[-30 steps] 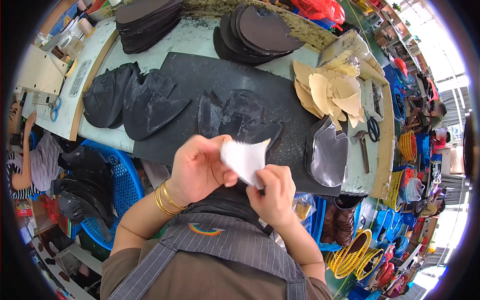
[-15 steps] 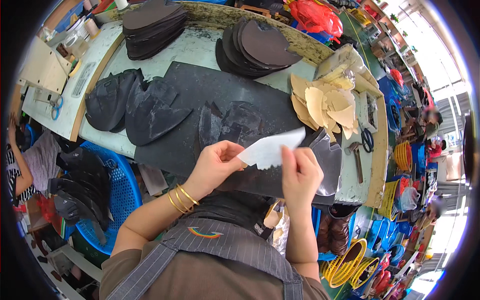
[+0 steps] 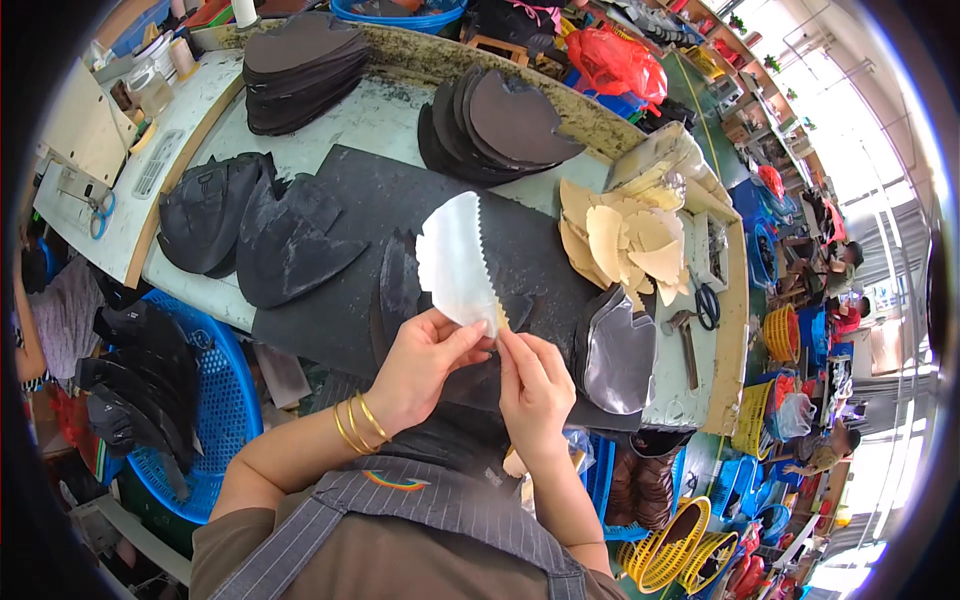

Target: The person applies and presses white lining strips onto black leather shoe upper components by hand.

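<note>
A white curved sheet piece (image 3: 455, 250) with saw-toothed edges stands raised above the bench, its lower end pinched in my left hand (image 3: 425, 365). Thumb and fingertips of my right hand (image 3: 537, 385) close on the lower corner beside it, where a narrow tan edge shows along the white. Whether the two layers are parting there I cannot tell. Behind the sheet lies a dark mat (image 3: 375, 180) carrying a scuffed black cut piece (image 3: 398, 280), partly hidden. More black shaped pieces (image 3: 300, 235) rest at the mat's left.
Stacks of dark cut pieces (image 3: 305, 75) line the back, with another stack (image 3: 515, 120) nearer centre. At right are tan toothed pieces (image 3: 620, 235), shiny black pieces (image 3: 620, 355), a hammer (image 3: 686, 345) and scissors (image 3: 708, 305). A blue basket (image 3: 228, 390) stands at left.
The white piece has turned from lying sideways between my hands to pointing upward. My right hand has come left and down, beside my left hand at its lower end.
</note>
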The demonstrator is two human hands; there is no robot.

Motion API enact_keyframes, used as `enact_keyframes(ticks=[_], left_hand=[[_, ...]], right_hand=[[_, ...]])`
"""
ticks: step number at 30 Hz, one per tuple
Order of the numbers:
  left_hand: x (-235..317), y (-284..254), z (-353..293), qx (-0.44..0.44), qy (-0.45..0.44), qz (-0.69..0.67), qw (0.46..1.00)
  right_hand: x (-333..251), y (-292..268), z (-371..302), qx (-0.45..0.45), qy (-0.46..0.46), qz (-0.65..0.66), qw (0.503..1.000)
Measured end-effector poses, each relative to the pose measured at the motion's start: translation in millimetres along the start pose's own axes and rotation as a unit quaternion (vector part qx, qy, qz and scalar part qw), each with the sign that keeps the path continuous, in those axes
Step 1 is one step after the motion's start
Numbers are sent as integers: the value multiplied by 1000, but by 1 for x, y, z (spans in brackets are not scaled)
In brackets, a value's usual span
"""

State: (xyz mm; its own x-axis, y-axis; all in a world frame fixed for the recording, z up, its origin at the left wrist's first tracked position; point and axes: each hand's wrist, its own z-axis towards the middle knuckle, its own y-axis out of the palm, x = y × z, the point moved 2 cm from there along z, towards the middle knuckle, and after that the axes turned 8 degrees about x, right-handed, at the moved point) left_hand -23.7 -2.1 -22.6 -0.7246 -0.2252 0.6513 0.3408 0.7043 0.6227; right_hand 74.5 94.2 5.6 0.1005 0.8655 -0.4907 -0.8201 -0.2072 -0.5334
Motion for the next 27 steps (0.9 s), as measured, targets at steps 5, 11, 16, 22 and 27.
enact_keyframes(ticks=[5, 11, 16, 22, 27], left_hand=[[0, -1, -6, -34, 48, 38, 998], [-1, -7, -9, -50, 88, 187, 977], [9, -7, -14, -99, 75, 314, 941], [26, -18, -28, -121, -61, 262, 955], [16, -17, -16, -107, -70, 184, 975]], right_hand=[[1, -3, -4, -22, 67, 44, 997], [-1, -7, -8, -60, 116, 76, 989], [-3, -20, -8, -114, 25, 21, 993], [41, -74, 21, -28, 164, -48, 985], [39, -87, -26, -111, 75, -36, 990]])
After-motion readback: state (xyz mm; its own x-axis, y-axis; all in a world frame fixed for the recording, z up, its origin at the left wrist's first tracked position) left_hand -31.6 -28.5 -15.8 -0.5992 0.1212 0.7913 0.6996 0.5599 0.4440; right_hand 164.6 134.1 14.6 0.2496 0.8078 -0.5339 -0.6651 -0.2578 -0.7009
